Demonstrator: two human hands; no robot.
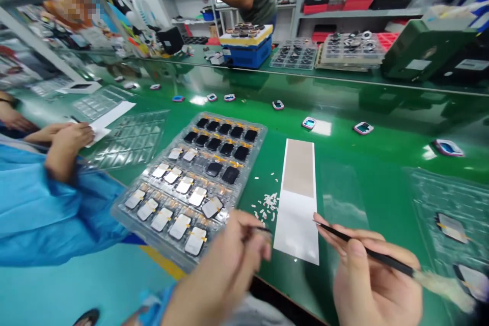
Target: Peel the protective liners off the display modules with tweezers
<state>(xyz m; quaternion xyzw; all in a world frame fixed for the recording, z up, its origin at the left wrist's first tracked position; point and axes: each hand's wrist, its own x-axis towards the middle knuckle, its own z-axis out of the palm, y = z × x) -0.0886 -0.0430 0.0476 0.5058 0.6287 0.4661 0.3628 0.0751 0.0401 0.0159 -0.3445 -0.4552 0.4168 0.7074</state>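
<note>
Your right hand (376,280) closed its fingers around a slim black-handled brush with pale bristles (367,247), just beside a white-and-tan paper strip (296,226) on the glossy green bench (344,173). Your blurred left hand (223,272) was near a clear plastic tray of black and silver rectangular components (147,242); whether its fingers held anything, you cannot tell.

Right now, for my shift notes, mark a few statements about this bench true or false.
The right hand holds a thin black tool. True.

The tray is empty. False: it holds rows of small flat black and silver parts.

The white scraps lie inside the tray. False: they lie on the green bench, between the tray and a white strip.

A co-worker's blue sleeve is to the left of the tray. True.
</note>
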